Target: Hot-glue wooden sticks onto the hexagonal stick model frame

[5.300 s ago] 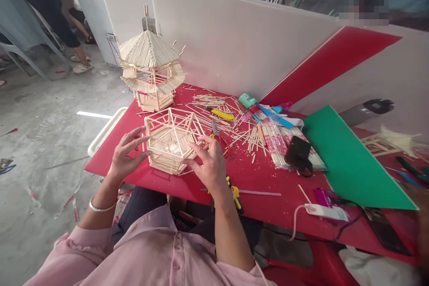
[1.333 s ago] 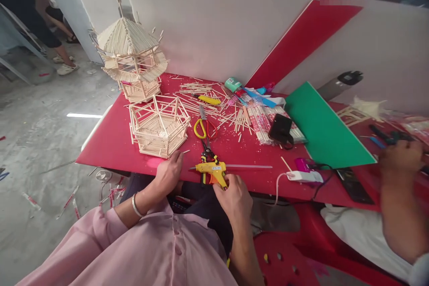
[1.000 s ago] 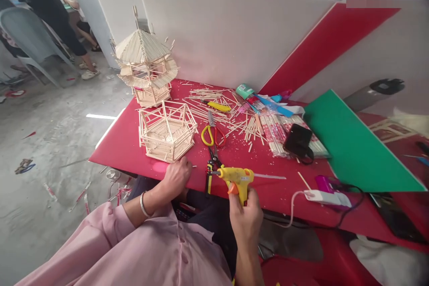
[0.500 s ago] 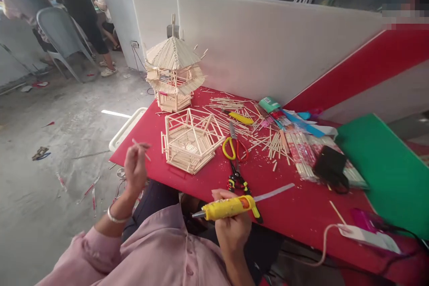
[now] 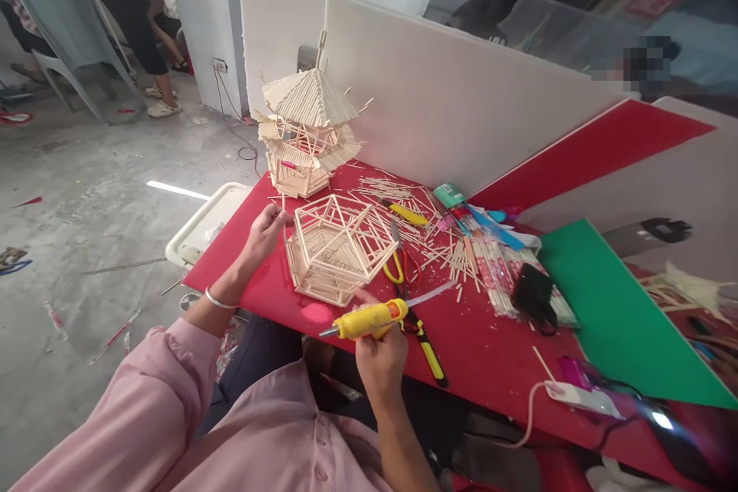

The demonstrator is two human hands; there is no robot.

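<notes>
My left hand (image 5: 270,229) pinches a short wooden stick (image 5: 283,202), held upright at the left side of a hexagonal stick frame (image 5: 340,254). Whether the stick touches the frame I cannot tell. In my right hand (image 5: 381,357) is a yellow hot glue gun (image 5: 372,319), its nozzle pointing left, just in front of the frame's near edge. A clear glue stick (image 5: 432,293) juts from the gun's back end. Behind the frame stands a small pagoda model (image 5: 311,131) with a pointed roof, built from the same sticks.
Loose sticks (image 5: 386,191) lie scattered over the red table (image 5: 461,354). Yellow-handled scissors (image 5: 394,267), pliers (image 5: 430,354) and a yellow cutter (image 5: 408,214) lie right of the frame. Packed sticks, a black pouch (image 5: 533,292) and a green board (image 5: 634,307) are farther right. White boards (image 5: 438,84) stand behind.
My left hand has moved forward and right with the stick, up to the frame's left side. My right hand has brought the glue gun slightly up and left, nearer the frame.
</notes>
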